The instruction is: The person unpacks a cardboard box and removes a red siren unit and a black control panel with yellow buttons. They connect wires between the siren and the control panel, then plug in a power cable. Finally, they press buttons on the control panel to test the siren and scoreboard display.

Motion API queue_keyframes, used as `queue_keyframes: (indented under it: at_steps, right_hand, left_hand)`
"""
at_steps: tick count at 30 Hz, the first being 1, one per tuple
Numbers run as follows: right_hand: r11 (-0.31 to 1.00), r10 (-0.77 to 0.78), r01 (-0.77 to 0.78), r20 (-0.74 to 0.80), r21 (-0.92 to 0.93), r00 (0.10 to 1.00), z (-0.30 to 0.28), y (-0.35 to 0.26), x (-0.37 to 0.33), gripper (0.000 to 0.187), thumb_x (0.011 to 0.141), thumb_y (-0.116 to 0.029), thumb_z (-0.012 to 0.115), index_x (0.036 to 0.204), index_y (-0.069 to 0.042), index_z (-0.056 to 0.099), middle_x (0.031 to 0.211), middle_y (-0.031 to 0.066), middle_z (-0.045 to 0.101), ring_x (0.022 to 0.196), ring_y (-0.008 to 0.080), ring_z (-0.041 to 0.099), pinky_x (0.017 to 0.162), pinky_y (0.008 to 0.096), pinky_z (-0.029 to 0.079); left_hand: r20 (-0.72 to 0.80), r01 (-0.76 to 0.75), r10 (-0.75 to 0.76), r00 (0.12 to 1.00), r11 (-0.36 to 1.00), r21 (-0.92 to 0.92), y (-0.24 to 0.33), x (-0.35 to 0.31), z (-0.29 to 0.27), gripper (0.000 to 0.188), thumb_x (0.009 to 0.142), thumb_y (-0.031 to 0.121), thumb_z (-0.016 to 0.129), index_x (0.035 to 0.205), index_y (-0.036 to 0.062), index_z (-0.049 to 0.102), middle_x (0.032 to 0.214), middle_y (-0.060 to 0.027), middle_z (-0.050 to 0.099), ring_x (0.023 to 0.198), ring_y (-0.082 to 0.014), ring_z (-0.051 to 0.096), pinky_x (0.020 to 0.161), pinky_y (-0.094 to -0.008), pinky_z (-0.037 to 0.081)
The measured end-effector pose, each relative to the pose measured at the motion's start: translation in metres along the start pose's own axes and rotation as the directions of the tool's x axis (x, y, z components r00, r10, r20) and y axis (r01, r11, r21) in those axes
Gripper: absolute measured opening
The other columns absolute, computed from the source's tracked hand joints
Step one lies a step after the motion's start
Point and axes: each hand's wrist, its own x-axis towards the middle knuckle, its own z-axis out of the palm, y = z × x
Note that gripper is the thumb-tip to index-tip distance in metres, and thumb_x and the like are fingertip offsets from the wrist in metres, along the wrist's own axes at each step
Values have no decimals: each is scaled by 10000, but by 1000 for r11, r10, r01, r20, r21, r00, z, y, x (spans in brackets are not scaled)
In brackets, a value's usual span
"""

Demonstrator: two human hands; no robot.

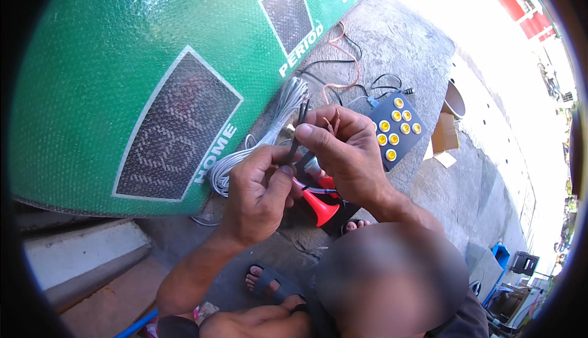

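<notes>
My left hand pinches a dark two-core electric cord between thumb and fingers, its split ends pointing up. Close beside it, my right hand is closed on a dark wire whose bare copper strands stick out above the thumb. Whether both wires belong to one cord cannot be seen. Just below the hands lies a red horn with a clear tube attached. To the left of the hands, a coil of white cable rests on the concrete, partly hidden by my left hand.
A large green scoreboard covered in bubble wrap fills the left side. A dark control box with yellow buttons sits at the right, with loose black and pink cables behind it. Beyond are an open cardboard box and a blue item.
</notes>
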Motion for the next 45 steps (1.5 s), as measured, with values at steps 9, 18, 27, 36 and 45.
queue_keyframes:
  at_steps: [9, 18, 27, 36, 45]
  right_hand:
    - [970, -104, 109, 35, -216, 994, 3, 19, -6, 81, 968, -60, 714, 988, 4, 668, 784, -47, 630, 679, -14, 512, 572, 176, 390]
    - [968, -143, 147, 33, -203, 989, -9, 41, -8, 78, 969, 15, 672, 1037, 28, 637, 1003, 105, 729, 864, 81, 669, 757, 236, 550]
    - [983, -172, 171, -16, -64, 985, -10, 31, -7, 191, 920, 12, 726, 1102, 25, 669, 930, 47, 684, 887, 79, 646, 785, 242, 527]
    - [881, -157, 182, 93, -438, 983, -24, 13, -3, 110, 922, -19, 710, 1019, 16, 673, 905, 57, 701, 834, 107, 663, 719, 278, 527]
    - [669, -280, 349, 213, -656, 936, -16, 13, -3, 124, 1002, -103, 625, 1030, 17, 612, 796, 83, 650, 691, 149, 647, 623, 299, 503]
  left_hand:
    - [-143, -258, 235, 961, 951, -171, -11, 20, -1, 235, 999, 55, 622, 1216, -33, 627, 996, -45, 651, 960, -99, 634, 814, -237, 525]
    - [-312, -136, 18, 950, 922, -363, -2, 19, 12, 157, 1091, 212, 435, 1162, 83, 488, 913, -40, 622, 714, -62, 573, 539, -217, 475]
    - [-245, -160, 88, 966, 943, -292, 3, 19, 5, 155, 954, 40, 701, 995, 18, 553, 922, -10, 606, 784, -18, 543, 695, -170, 454]
    - [-176, -131, 99, 980, 975, -182, 3, 21, -2, 196, 912, 3, 738, 942, 27, 546, 889, -13, 637, 757, -8, 524, 659, -172, 435]
    - [-262, -299, 271, 926, 952, -71, -5, 18, -4, 247, 900, -21, 725, 861, 57, 494, 841, 0, 630, 683, 20, 422, 584, -169, 367]
